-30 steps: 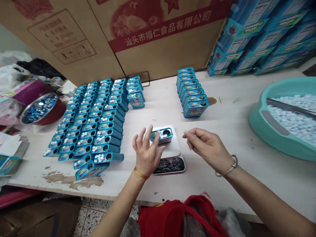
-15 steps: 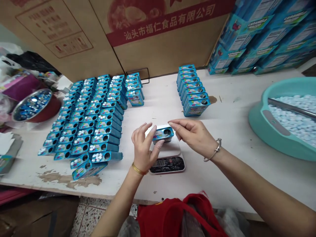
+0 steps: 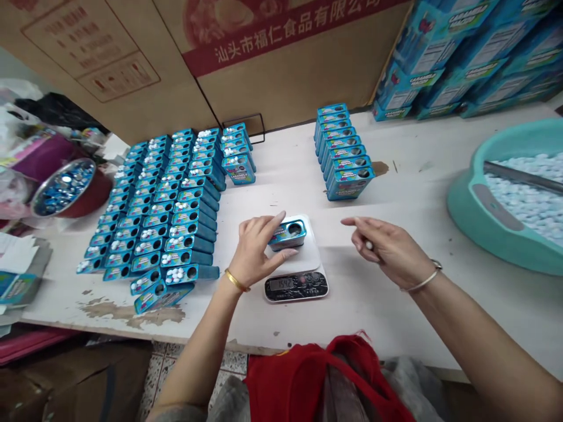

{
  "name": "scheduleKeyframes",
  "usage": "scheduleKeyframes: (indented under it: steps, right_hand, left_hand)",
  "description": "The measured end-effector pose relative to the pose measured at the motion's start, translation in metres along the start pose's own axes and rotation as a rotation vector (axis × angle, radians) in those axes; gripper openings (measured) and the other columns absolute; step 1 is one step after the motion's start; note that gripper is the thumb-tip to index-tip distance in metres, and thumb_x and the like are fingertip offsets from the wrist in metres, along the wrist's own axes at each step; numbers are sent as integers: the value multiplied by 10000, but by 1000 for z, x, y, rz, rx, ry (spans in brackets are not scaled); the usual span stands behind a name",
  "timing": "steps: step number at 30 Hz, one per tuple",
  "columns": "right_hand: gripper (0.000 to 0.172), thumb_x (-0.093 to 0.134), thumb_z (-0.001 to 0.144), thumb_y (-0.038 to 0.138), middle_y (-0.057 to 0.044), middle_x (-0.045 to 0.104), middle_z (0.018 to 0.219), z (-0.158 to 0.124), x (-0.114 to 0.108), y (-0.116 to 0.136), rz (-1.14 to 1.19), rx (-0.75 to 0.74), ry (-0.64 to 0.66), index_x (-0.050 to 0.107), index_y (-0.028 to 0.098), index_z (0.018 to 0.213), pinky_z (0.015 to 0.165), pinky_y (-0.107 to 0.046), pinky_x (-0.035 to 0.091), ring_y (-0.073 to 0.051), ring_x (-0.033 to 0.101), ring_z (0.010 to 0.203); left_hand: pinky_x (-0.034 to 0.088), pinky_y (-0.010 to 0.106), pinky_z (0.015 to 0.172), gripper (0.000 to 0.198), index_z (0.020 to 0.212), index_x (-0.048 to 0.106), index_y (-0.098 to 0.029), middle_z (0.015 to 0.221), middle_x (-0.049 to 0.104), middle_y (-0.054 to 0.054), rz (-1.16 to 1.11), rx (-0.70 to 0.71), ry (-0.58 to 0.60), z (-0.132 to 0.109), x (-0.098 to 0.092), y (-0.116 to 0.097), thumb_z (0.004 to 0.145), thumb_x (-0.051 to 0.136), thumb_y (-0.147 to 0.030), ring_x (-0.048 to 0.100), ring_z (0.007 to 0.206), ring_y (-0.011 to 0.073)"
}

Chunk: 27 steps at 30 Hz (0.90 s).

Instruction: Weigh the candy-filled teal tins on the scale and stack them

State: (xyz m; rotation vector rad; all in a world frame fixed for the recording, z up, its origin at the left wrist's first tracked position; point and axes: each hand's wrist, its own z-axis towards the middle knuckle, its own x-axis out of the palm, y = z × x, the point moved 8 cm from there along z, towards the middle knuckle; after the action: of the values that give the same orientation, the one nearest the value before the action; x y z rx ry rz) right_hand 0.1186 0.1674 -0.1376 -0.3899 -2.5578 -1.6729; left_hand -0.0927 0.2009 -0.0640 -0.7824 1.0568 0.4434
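Observation:
A small teal mint tin (image 3: pixel 287 234) with a round opening lies on the white platform of a digital kitchen scale (image 3: pixel 296 286). My left hand (image 3: pixel 257 246) grips the tin, with fingers over its far side and thumb along its near edge. My right hand (image 3: pixel 387 243) hangs in the air to the right of the scale, apart from the tin. Its thumb and forefinger pinch a small white mint (image 3: pixel 368 245). The scale's display shows digits, too small to read with certainty.
Dense rows of teal tins (image 3: pixel 167 205) holding white mints fill the table's left side, and a shorter row of tins (image 3: pixel 345 153) stands behind the scale. A teal basin (image 3: pixel 477 202) of white mints sits at right. Printed cartons (image 3: pixel 457 64) are stacked behind.
My right hand has moved off the tin to the right, now pinching a mint. My left hand has stayed on the tin. The view has tilted slightly.

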Motion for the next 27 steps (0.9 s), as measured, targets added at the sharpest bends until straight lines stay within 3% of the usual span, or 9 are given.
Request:
scheduleKeyframes:
  steps: [3, 6, 11, 15, 18, 20, 22, 24, 27]
  right_hand:
    - [414, 652, 713, 512, 39, 473, 538, -13, -36, -47, 25, 121, -89, 635, 148, 912, 389, -241, 107, -41, 260, 380]
    - [440, 662, 680, 546, 39, 473, 535, -24, -55, -75, 76, 159, -159, 625, 144, 855, 387, -234, 125, -47, 273, 379]
    - [453, 655, 678, 565, 32, 486, 540, -27, -60, -78, 128, 94, -200, 629, 138, 828, 400, -233, 148, -49, 290, 391]
    - [440, 636, 705, 552, 33, 496, 543, -23, -60, -79, 128, 94, -185, 633, 139, 859, 411, -229, 153, -47, 299, 390]
    - [430, 623, 715, 555, 32, 499, 556, -24, -60, -81, 127, 114, -169, 633, 150, 860, 415, -230, 162, -52, 301, 397]
    - [433, 623, 712, 562, 33, 504, 563, -25, -60, -83, 116, 136, -162, 626, 159, 871, 420, -232, 160, -54, 296, 395]
    - [450, 623, 706, 576, 33, 503, 566, -27, -59, -85, 94, 168, -157, 618, 166, 893, 427, -232, 162, -56, 295, 397]
    - [484, 635, 680, 599, 33, 496, 565, -27, -59, -89, 75, 209, -155, 614, 167, 898, 432, -230, 170, -59, 302, 411]
    - [546, 661, 620, 637, 31, 493, 563, -26, -57, -94, 63, 250, -151, 611, 165, 890, 430, -225, 180, -57, 304, 421]
  left_hand:
    - [320, 345, 794, 365, 1162, 523, -200, 1000, 607, 69, 55, 48, 64, 20, 6, -13, 877, 495, -427, 523, 914, 200]
    - [303, 355, 780, 348, 1153, 521, -194, 1011, 607, 72, 92, 131, 39, 47, 15, -40, 883, 484, -410, 518, 902, 206]
    - [301, 356, 765, 359, 1162, 510, -175, 1057, 595, 75, 102, 240, -6, 98, 56, -73, 883, 484, -400, 513, 914, 210]
    - [305, 364, 759, 364, 1162, 527, -176, 1063, 587, 90, 155, 234, -29, 130, 93, -69, 878, 490, -400, 501, 939, 230]
    - [310, 375, 782, 372, 1179, 537, -204, 1105, 569, 106, 216, 214, -43, 142, 106, -60, 864, 512, -401, 485, 983, 252]
    - [313, 386, 824, 436, 1223, 512, -232, 1184, 535, 109, 229, 223, -70, 146, 103, -52, 843, 532, -444, 466, 1045, 266]
    - [312, 393, 870, 486, 1270, 467, -241, 1238, 507, 107, 229, 193, -123, 150, 88, -32, 839, 527, -459, 453, 1093, 265]
    - [312, 400, 898, 461, 1269, 454, -216, 1244, 503, 116, 261, 49, -219, 154, 59, 7, 850, 513, -398, 449, 1115, 264]
    - [316, 442, 906, 394, 1178, 504, -171, 1247, 489, 153, 411, -316, -348, 150, 6, 85, 798, 545, -262, 422, 1144, 306]
